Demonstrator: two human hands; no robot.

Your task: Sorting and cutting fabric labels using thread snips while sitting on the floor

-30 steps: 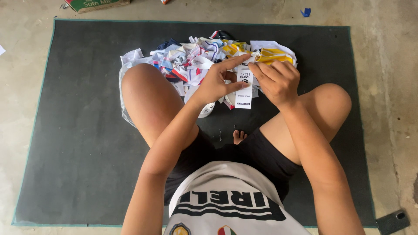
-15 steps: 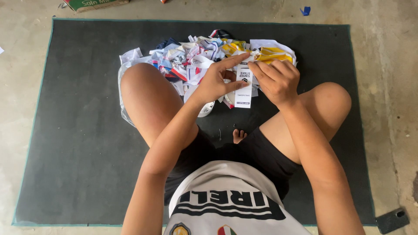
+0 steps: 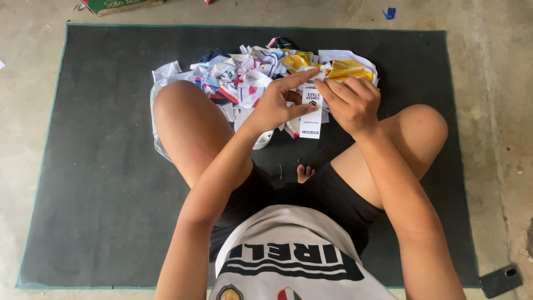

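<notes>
Dark grey, with a thin green edge, a mat (image 3: 100,166) covers most of the concrete floor (image 3: 33,100) in the head view, and a person sits cross-legged on it with bare knees spread to either side. Between the knees and the far edge of the mat lies a heap of scraps (image 3: 244,75), white, blue, red and yellow pieces tangled together. Both hands meet just in front of this heap, over its near edge. The left hand (image 3: 275,105) grasps a narrow white tag (image 3: 311,114) with dark print, thumb against its side and forefinger stretched out along its top. The right hand (image 3: 350,103) pinches the upper end of the same tag between bent fingers, close to a yellow striped piece (image 3: 350,69) of the heap. The tag hangs upright between the two hands, its lower end free above the mat. At the top left edge a green box (image 3: 119,5) lies on the floor, and a small blue scrap (image 3: 390,12) sits beyond the mat.
</notes>
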